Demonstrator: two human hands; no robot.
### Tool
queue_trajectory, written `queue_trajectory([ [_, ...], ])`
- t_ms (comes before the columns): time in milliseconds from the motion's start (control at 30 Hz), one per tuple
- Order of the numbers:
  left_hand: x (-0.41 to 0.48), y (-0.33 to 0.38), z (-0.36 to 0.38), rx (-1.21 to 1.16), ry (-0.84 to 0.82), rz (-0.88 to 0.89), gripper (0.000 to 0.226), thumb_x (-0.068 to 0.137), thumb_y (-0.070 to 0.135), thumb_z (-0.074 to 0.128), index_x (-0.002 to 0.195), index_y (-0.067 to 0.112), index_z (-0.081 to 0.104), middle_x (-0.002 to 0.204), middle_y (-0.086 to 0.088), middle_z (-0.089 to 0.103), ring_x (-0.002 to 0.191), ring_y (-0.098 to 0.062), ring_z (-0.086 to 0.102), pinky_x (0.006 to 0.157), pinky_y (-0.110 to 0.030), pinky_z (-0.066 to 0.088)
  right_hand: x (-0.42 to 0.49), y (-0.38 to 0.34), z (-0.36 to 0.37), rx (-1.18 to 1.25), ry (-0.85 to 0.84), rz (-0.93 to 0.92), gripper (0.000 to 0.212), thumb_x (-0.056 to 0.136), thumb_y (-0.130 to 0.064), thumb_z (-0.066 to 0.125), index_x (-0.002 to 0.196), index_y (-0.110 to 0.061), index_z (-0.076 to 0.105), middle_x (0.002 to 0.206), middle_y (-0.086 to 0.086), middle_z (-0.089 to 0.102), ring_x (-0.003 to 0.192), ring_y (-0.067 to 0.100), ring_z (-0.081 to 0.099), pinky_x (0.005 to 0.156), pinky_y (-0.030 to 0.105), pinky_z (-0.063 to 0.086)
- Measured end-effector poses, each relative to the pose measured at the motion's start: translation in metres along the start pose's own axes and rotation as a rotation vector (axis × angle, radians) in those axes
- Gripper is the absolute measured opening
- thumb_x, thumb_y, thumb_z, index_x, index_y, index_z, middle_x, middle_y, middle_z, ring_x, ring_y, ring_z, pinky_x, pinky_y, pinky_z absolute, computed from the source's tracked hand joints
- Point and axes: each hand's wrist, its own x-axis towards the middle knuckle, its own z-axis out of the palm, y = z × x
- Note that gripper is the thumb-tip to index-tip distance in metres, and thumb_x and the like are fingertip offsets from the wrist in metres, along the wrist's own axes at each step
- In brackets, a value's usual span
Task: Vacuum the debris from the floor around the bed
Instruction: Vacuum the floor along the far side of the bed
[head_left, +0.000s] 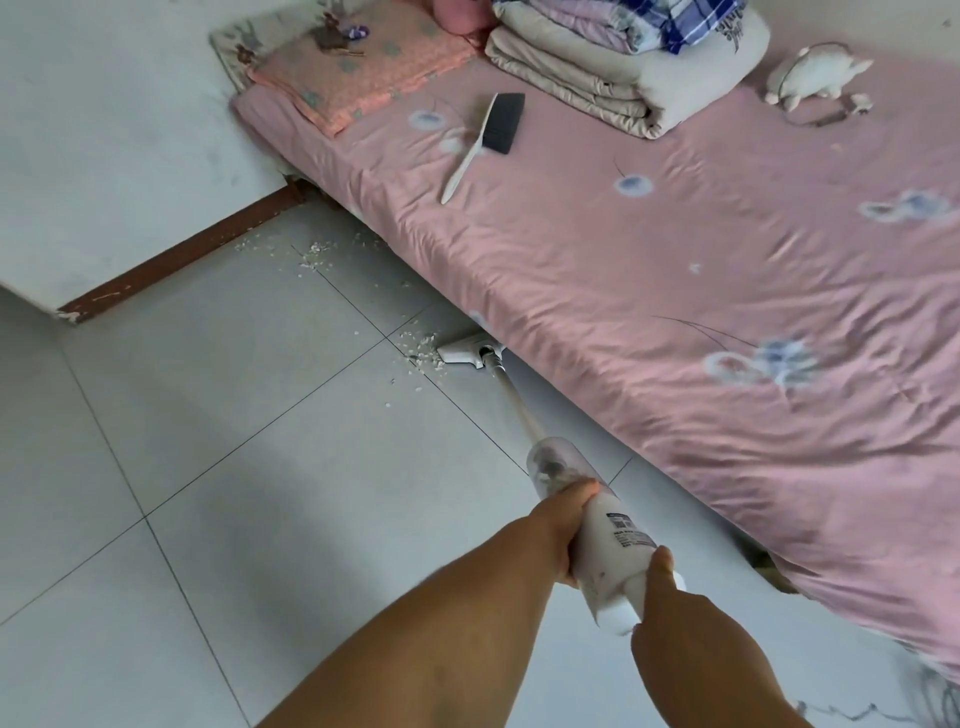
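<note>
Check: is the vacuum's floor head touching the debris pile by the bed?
Touching. The head view shows the floor head with its outer end butted into the debris pile, no gap between them.

Soft, even daylight, fairly bright, with no glare. A broad, dim shadow with vague edges lies across the floor (291, 431) at near left. The bed (675, 312) sheet shows a faint sheen on its folds. The wide lens bows the tile lines and the bed's edge. Everything looks slightly smeared; I can't read the label on the vacuum (618, 551).
</note>
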Motion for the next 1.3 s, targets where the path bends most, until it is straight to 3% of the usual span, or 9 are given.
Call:
queue_trajectory([
  [100, 0.004, 0.027, -0.015, -0.020, 0.006, 0.011, 0.062, 0.088, 0.060, 0.061, 0.129, 0.015, 0.055, 0.120, -0.014, 0.070, 0.111, -0.032, 0.067, 0.102, -0.054, 0.049, 0.020, -0.017, -0.018, -0.005, 0.012, -0.019, 0.078, 0.094, -0.031, 0.036, 0.151, -0.010, -0.013, 0.063, -0.013, 0.028, 0.053, 0.001, 0.034, 0.055, 0.017, 0.029],
  [200, 0.008, 0.050, -0.033, -0.049, 0.004, 0.013, 0.062, 0.089, 0.060, 0.060, 0.130, 0.014, 0.055, 0.121, -0.014, 0.069, 0.113, -0.032, 0.066, 0.102, -0.055, 0.048, 0.036, -0.037, -0.032, 0.017, 0.032, -0.067, 0.077, 0.095, -0.030, 0.036, 0.150, -0.010, -0.014, 0.067, -0.011, 0.033, 0.055, 0.002, 0.036, 0.064, 0.018, 0.034],
  [300, 0.012, 0.068, -0.051, -0.059, 0.006, 0.022, 0.062, 0.089, 0.061, 0.060, 0.130, 0.015, 0.056, 0.121, -0.014, 0.069, 0.113, -0.033, 0.066, 0.103, -0.055, 0.048, 0.048, -0.055, -0.042, 0.037, 0.049, -0.101, 0.075, 0.097, -0.029, 0.036, 0.150, -0.009, -0.013, 0.090, -0.008, 0.055, 0.069, 0.009, 0.047, 0.067, 0.019, 0.036],
  [400, 0.015, 0.081, -0.068, -0.066, 0.029, 0.029, 0.062, 0.089, 0.061, 0.060, 0.131, 0.015, 0.056, 0.121, -0.014, 0.069, 0.112, -0.032, 0.066, 0.102, -0.054, 0.049, 0.059, -0.072, -0.048, 0.020, 0.028, -0.121, 0.075, 0.098, -0.031, 0.037, 0.150, -0.008, -0.012, 0.115, -0.003, 0.060, 0.090, 0.012, 0.059, 0.070, 0.020, 0.036],
  [600, 0.009, 0.091, -0.091, -0.058, 0.067, 0.014, 0.065, 0.088, 0.062, 0.061, 0.133, 0.016, 0.054, 0.125, -0.013, 0.068, 0.115, -0.033, 0.065, 0.104, -0.053, 0.048, 0.067, -0.089, -0.047, 0.045, 0.022, -0.139, 0.072, 0.097, -0.028, 0.037, 0.151, -0.005, -0.005, 0.116, 0.000, 0.060, 0.102, 0.015, 0.061, 0.070, 0.023, 0.034],
  [833, -0.009, 0.064, -0.071, 0.017, 0.070, -0.016, 0.064, 0.088, 0.057, 0.061, 0.134, 0.014, 0.054, 0.126, -0.013, 0.067, 0.117, -0.034, 0.063, 0.105, -0.052, 0.047, 0.039, -0.069, -0.038, 0.059, 0.010, -0.122, 0.070, 0.096, -0.030, 0.037, 0.150, -0.004, 0.000, 0.117, 0.000, 0.060, 0.104, 0.014, 0.061, 0.071, 0.021, 0.035],
  [1000, -0.028, 0.026, -0.041, 0.098, 0.046, -0.009, 0.057, 0.088, 0.055, 0.060, 0.128, 0.014, 0.059, 0.123, -0.011, 0.069, 0.114, -0.033, 0.064, 0.102, -0.051, 0.050, -0.004, -0.042, -0.029, -0.025, -0.028, -0.109, 0.073, 0.097, -0.030, 0.040, 0.149, 0.000, -0.002, 0.135, 0.007, 0.051, 0.116, 0.012, 0.056, 0.088, 0.021, 0.041],
  [1100, -0.037, -0.005, -0.024, 0.108, 0.022, -0.019, 0.054, 0.085, 0.055, 0.062, 0.122, 0.016, 0.061, 0.121, -0.011, 0.069, 0.114, -0.033, 0.064, 0.102, -0.051, 0.051, -0.036, -0.024, -0.025, 0.020, -0.052, -0.069, 0.073, 0.096, -0.027, 0.041, 0.150, -0.001, -0.002, 0.131, 0.004, 0.054, 0.116, 0.014, 0.056, 0.091, 0.023, 0.042],
  [1300, -0.052, -0.060, 0.000, 0.008, -0.007, -0.027, 0.070, 0.088, 0.061, 0.061, 0.139, 0.014, 0.053, 0.136, -0.014, 0.061, 0.122, -0.036, 0.058, 0.104, -0.054, 0.047, -0.088, 0.000, -0.032, 0.053, -0.208, 0.015, 0.077, 0.096, -0.023, 0.043, 0.152, -0.007, -0.008, 0.139, 0.012, 0.046, 0.126, 0.025, 0.048, 0.104, 0.036, 0.041],
])
